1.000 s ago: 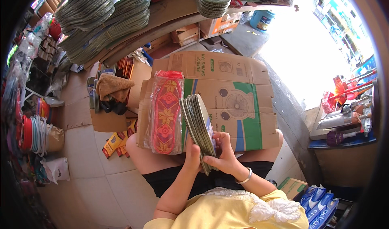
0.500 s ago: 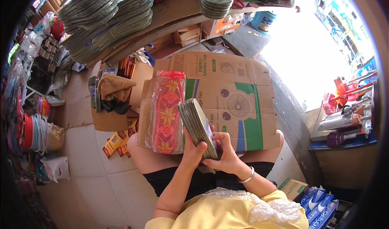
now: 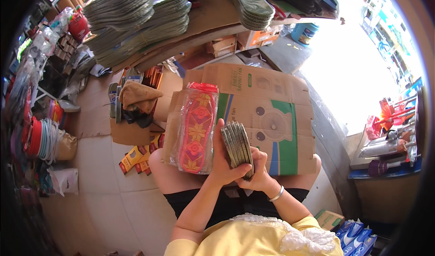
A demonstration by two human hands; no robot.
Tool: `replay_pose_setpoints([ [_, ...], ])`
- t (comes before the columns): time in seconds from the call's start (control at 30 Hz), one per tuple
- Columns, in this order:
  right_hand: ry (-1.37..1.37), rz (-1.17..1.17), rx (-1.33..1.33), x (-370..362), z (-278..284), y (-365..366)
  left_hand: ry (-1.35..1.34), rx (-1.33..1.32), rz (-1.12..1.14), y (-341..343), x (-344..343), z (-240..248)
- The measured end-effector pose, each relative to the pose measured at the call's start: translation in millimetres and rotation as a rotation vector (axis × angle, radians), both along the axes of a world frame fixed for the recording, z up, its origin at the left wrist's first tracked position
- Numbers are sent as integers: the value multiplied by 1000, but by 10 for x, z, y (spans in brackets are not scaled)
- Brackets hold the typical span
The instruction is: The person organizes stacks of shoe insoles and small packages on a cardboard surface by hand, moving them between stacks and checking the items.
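Since a second ago, the stack of insoles (image 3: 237, 146) has dropped a little lower and nearer the body, and its top has swung over to lean slightly right; both hands have kept their grip throughout.

From the head camera, the left hand (image 3: 225, 163) is wrapped around the stack's left face, fingers curled closed with the thumb pressing across the lower front. The right hand (image 3: 259, 172), with a bracelet on its wrist, is closed on the lower right edge from below and behind. The stack stands nearly upright on its end, its long axis running away from the body toward the far edge of the cardboard sheet (image 3: 272, 115), with the thin edges of the insoles facing the camera. It sits between the two hands, over the near edge of the cardboard, so neither hand is nearer; the left covers more of it.

That flattened cardboard lies across the person's lap. On its left side, just beside the left hand, rests a red patterned pair of insoles in a clear bag (image 3: 195, 129), lengthwise like the stack.

Beyond, a tiled floor carries an open box with a brown cloth (image 3: 138, 97) at the left, and sloping boards at the top edge hold piles of grey-green insoles (image 3: 136, 16). Blue packets (image 3: 355, 235) lie at the lower right.
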State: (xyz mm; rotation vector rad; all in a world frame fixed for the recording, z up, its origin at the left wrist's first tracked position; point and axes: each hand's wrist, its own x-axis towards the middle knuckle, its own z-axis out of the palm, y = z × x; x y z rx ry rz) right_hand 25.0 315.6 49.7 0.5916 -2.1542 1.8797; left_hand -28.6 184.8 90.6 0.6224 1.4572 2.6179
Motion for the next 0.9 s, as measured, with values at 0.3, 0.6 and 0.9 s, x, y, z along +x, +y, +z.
replay_pose_setpoints([
  [0.3, -201, -272, 242, 51, 291, 207, 67, -91, 149, -21, -38, -179],
  [0.6, -193, -623, 957, -171, 326, 562, -133, -48, 513, -1206, -137, -86],
  [0.9, -207, -672, 1223, -266, 440, 360, -282, -88, 917, -2368, -308, -817],
])
